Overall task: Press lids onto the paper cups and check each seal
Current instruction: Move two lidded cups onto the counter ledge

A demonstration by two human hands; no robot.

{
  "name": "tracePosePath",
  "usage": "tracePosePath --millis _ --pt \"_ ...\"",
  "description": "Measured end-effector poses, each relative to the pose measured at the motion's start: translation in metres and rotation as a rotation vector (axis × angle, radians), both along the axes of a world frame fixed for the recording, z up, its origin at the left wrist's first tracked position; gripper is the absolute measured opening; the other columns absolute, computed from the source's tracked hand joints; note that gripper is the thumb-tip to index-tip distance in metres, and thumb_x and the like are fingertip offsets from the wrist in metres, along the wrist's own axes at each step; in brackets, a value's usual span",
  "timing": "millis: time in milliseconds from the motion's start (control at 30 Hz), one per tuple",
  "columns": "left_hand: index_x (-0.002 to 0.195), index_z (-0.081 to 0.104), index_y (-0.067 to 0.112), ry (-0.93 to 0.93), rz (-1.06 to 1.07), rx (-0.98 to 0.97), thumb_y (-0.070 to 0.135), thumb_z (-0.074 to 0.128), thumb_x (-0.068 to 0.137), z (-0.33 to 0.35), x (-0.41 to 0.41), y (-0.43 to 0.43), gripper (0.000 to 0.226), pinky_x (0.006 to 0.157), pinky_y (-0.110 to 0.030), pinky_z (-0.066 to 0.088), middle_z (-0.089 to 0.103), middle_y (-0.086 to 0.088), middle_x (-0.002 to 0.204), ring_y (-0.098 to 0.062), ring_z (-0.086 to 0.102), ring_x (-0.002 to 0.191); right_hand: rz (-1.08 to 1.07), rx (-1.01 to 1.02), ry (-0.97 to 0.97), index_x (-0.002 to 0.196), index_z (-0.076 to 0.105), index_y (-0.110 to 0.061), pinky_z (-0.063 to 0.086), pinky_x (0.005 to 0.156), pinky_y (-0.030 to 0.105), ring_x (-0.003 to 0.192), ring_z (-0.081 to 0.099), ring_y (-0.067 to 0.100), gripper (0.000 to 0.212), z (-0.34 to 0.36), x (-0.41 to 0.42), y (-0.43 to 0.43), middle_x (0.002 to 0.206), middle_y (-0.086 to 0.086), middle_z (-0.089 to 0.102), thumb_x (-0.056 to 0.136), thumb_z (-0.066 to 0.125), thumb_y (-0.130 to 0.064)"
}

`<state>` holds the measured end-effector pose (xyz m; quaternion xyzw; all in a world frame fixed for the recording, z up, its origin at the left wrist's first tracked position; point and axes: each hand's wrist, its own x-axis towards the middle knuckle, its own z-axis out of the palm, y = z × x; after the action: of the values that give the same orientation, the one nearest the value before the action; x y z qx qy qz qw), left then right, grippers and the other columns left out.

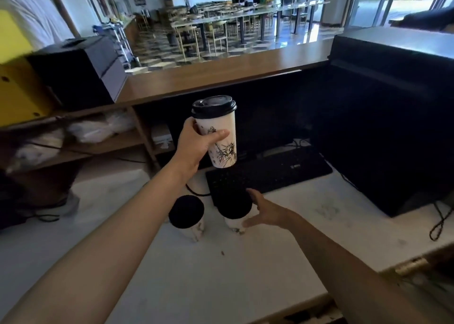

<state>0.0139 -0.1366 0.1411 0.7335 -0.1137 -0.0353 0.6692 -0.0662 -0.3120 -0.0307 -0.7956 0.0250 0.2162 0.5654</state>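
Observation:
My left hand point(194, 143) holds a tall white paper cup point(221, 137) with a line drawing on its side, lifted above the counter and tilted a little. A black lid point(213, 106) sits on its top. Two more white cups stand on the white counter below, each under a black lid: one at the left point(186, 212) and one at the right point(235, 207). My right hand point(266, 212) is beside the right cup, fingers spread around its lid and side, not closed on it.
A black keyboard point(267, 173) lies just behind the cups, with a dark monitor point(393, 117) to the right and cables point(441, 221) trailing near it. A wooden counter ledge point(221, 75) runs across above. Shelves point(73, 139) with bags stand at the left.

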Motion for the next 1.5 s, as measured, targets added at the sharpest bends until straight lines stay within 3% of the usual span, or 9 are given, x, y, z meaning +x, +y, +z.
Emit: tracePosePath --millis 100,300,467,600,733,800,967,1233,1500 --pt "0.125 0.047 0.009 -0.010 0.009 0.030 0.014 0.085 0.060 -0.002 0.013 0.023 0.076 0.090 -0.038 0.053 0.063 -0.009 0.119 -0.020 0.062 0.107 -0.079 0.099 -0.041 0.139 0.021 -0.032 0.036 0.108 0.029 0.136 0.033 0.015 0.096 -0.017 0.004 0.012 0.141 -0.007 0.038 0.067 0.083 -0.013" --pt "0.119 0.049 0.013 -0.036 -0.012 0.029 0.006 0.081 0.065 0.010 0.037 0.067 0.064 0.081 -0.030 0.054 0.064 0.001 0.109 -0.014 0.063 0.102 -0.138 0.132 -0.141 0.126 0.035 -0.035 0.046 0.084 0.008 0.123 0.048 0.005 0.073 0.014 -0.002 0.017 0.127 -0.013 0.050 0.074 0.076 -0.006" --pt "0.120 0.053 0.016 -0.079 -0.021 0.017 0.022 0.089 0.050 0.043 0.068 0.101 0.080 0.083 -0.043 0.057 0.068 -0.004 0.112 -0.020 0.067 0.100 -0.191 0.112 -0.317 0.122 0.047 -0.036 0.054 0.086 0.027 0.104 0.062 0.002 0.060 0.110 0.020 0.013 0.118 -0.008 0.063 0.075 0.076 -0.013" --pt "0.107 0.062 0.015 -0.157 -0.058 -0.038 0.014 0.086 0.051 0.087 0.093 0.118 0.061 0.082 -0.034 0.056 0.071 -0.004 0.102 -0.017 0.068 0.096 -0.272 0.201 -0.520 0.123 0.050 -0.015 0.054 0.083 0.020 0.093 0.065 0.002 0.050 0.203 0.068 0.022 0.112 -0.001 0.065 0.078 0.068 -0.006" --pt "0.100 0.064 0.011 -0.188 -0.014 -0.011 0.005 0.077 0.066 0.130 0.136 0.120 0.037 0.075 -0.031 0.055 0.074 0.003 0.085 -0.014 0.069 0.083 -0.282 0.159 -0.652 0.118 0.052 -0.015 0.055 0.081 0.024 0.098 0.061 0.011 0.041 0.283 0.148 0.033 0.109 -0.002 0.064 0.081 0.069 -0.017" --pt "0.111 0.059 0.004 -0.166 0.072 -0.030 0.002 0.076 0.069 0.140 0.157 0.115 0.046 0.077 -0.033 0.056 0.069 -0.001 0.091 -0.016 0.067 0.084 -0.327 0.127 -0.671 0.124 0.049 -0.012 0.053 0.086 0.034 0.106 0.058 0.018 0.055 0.303 0.196 0.040 0.118 0.003 0.059 0.077 0.073 -0.026" --pt "0.109 0.059 0.006 -0.176 0.189 -0.002 0.005 0.079 0.067 0.128 0.213 0.104 0.047 0.079 -0.032 0.057 0.068 -0.008 0.100 -0.016 0.066 0.086 -0.450 0.095 -0.664 0.128 0.041 -0.007 0.048 0.075 0.028 0.103 0.054 0.020 0.067 0.296 0.287 0.057 0.118 0.005 0.054 0.074 0.077 -0.022" --pt "0.122 0.051 0.008 -0.192 0.323 0.050 0.041 0.088 0.040 0.085 0.275 0.110 0.096 0.091 -0.047 0.053 0.066 -0.010 0.116 -0.023 0.064 0.106 -0.514 -0.057 -0.723 0.128 0.038 -0.007 0.048 0.095 0.045 0.113 0.051 0.027 0.073 0.260 0.356 0.062 0.125 0.011 0.049 0.071 0.077 -0.030" --pt "0.130 0.038 0.010 -0.222 0.356 0.148 0.019 0.076 0.075 0.082 0.261 0.101 0.068 0.092 -0.031 0.046 0.057 -0.005 0.124 -0.015 0.054 0.109 -0.472 -0.127 -0.667 0.124 0.041 -0.008 0.046 0.096 0.039 0.115 0.047 0.023 0.068 0.233 0.351 0.056 0.127 0.008 0.045 0.073 0.075 -0.037"
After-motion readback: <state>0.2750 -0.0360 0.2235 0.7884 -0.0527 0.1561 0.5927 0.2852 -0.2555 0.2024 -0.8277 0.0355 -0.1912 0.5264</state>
